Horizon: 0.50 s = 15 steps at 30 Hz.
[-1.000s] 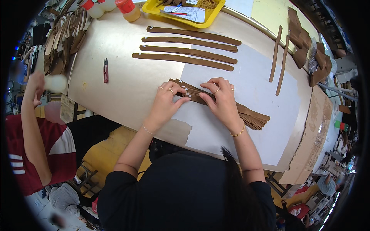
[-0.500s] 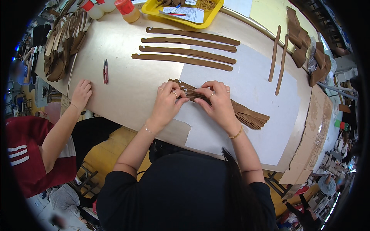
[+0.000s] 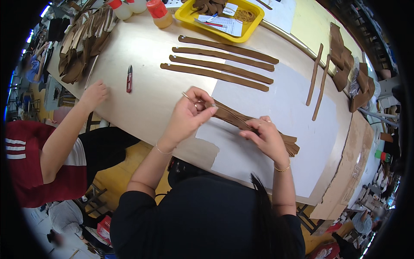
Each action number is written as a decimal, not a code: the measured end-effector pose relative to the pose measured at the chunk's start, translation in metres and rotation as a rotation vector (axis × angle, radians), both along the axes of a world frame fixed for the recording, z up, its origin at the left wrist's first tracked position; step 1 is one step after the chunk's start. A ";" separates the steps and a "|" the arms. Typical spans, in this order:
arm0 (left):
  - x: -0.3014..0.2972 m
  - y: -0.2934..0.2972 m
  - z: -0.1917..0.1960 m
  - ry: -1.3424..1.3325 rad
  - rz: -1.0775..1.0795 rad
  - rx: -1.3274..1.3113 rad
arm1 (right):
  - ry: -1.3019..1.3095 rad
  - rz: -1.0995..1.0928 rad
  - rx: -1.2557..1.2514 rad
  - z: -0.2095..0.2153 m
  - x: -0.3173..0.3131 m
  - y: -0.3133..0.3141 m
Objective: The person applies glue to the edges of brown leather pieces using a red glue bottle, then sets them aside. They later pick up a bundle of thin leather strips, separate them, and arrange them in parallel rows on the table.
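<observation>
Your left hand (image 3: 188, 113) has lifted and drawn back toward the near end of the bundle of brown strips (image 3: 254, 125), where half a second ago both hands were pressed close together over its middle; now its fingers pinch that near end, with what looks like a thin metal ring or clip at the fingertips, though it is too small to be sure. Your right hand (image 3: 267, 138) has slid the other way along the bundle and lies on it with fingers curved, pressing it to the white sheet (image 3: 297, 112) rather than closing round it. So the hands have spread apart along the stack, which, by my reading, means you are working on its end while the rest is held steady. The bundle lies slantwise across the near edge of the table (image 3: 146, 86), its far end fanned out just past your right hand. The strips look like thin, matte, supple leather, long and narrow. Beyond lie four flat brown strips (image 3: 220, 64) side by side, then two thin ones (image 3: 317, 82) to the right. A small red snipper (image 3: 129, 78) lies to the left, near a co-worker's hand (image 3: 95, 93), which now rests on the table edge. A yellow tray (image 3: 224, 17) sits at the far side.
</observation>
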State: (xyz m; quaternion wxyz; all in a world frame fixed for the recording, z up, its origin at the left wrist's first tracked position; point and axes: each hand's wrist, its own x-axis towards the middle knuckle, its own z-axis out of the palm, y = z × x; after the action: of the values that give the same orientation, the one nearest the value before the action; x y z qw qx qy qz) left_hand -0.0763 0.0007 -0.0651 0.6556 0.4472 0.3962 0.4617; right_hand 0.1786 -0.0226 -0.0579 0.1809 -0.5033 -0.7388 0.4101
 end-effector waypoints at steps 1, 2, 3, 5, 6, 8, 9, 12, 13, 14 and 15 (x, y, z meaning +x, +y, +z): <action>-0.001 0.004 0.002 -0.067 0.079 0.001 | 0.003 -0.042 -0.031 0.000 0.008 -0.003; -0.006 0.011 0.001 -0.008 0.108 -0.003 | 0.004 -0.095 -0.066 0.002 0.017 -0.004; -0.016 0.019 -0.001 0.051 0.139 -0.008 | 0.058 -0.141 -0.131 0.004 0.026 -0.001; -0.036 0.032 -0.001 0.139 0.199 -0.054 | 0.170 -0.236 -0.266 0.008 0.042 0.003; -0.048 0.037 -0.002 0.178 0.224 -0.063 | 0.212 -0.276 -0.277 0.006 0.046 0.006; -0.071 0.045 -0.012 0.252 0.270 -0.086 | 0.291 -0.362 -0.300 -0.001 0.051 0.018; -0.080 0.048 -0.018 0.299 0.299 -0.057 | 0.251 -0.351 -0.294 -0.005 0.051 0.027; -0.099 0.061 -0.037 0.459 0.371 0.018 | 0.158 -0.361 -0.235 -0.018 0.039 0.049; -0.103 0.066 -0.040 0.530 0.394 0.030 | 0.108 -0.372 -0.205 -0.021 0.030 0.055; -0.107 0.069 -0.044 0.597 0.415 0.042 | 0.070 -0.370 -0.121 -0.024 0.023 0.059; -0.114 0.073 -0.051 0.675 0.419 0.031 | 0.032 -0.368 -0.036 -0.028 0.015 0.062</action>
State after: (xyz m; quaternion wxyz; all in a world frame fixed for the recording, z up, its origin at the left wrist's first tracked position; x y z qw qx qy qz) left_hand -0.1902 0.0736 -0.1161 0.3735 0.4932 0.6650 0.4183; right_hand 0.1939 0.0392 -0.0855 0.2555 -0.6267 -0.6237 0.3912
